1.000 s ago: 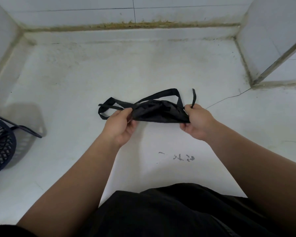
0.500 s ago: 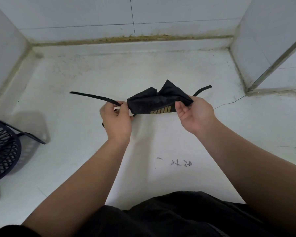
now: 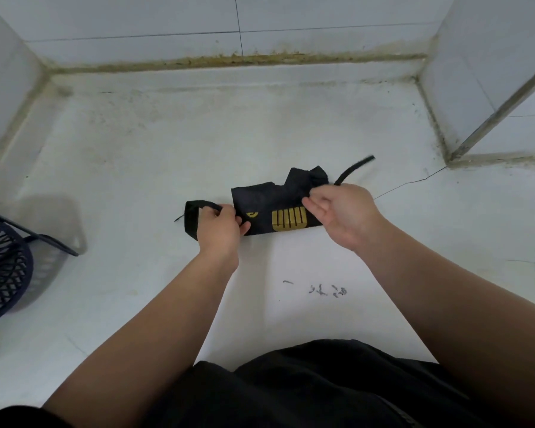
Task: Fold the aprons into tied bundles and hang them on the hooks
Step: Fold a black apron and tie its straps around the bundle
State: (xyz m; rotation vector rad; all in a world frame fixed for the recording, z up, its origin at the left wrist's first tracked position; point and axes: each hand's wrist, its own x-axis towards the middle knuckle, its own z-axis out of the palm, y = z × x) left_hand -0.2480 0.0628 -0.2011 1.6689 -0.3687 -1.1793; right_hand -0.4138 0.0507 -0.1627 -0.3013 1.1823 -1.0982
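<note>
1. Far left: a dark lattice basket (image 3: pixel 3 267) stands at the frame edge, partly cut off. It is well apart from the hands.

2. Base: a white, stained surface (image 3: pixel 136 180) runs back to a tiled wall (image 3: pixel 167 23). A dirty seam runs along the joint between them.

3. Left strap (image 3: pixel 194 211): a black band forms a loop just left of the left hand. A thin end sticks out to the left.

4. Left hand (image 3: pixel 218 228): seen from the back, with its fingers curled round the left strap. The thumb tip touches the left end of the apron.

5. Apron (image 3: pixel 269 202): folded into a compact black bundle and held between the two hands, centre frame, over the surface. Whether it rests on the surface cannot be told. A gold print (image 3: pixel 289 219) of vertical bars faces the camera on its lower edge. Loose fabric corners stand up at the top right.

6. Right hand (image 3: pixel 343 211): palm toward the camera. Thumb and fingertips pinch the upper right edge of the apron.

7. Right strap (image 3: pixel 354 168): rises from behind the right hand, pointing up and right. Its end is blurred.

8. Below the hands: dark marks (image 3: pixel 322 290) lie on the surface.

9. Right: a thin crack (image 3: pixel 408 183) runs from near the right hand to a metal frame (image 3: pixel 507 97).

10. Bottom: a black garment (image 3: pixel 306 390) on the person fills the lower edge.
</note>
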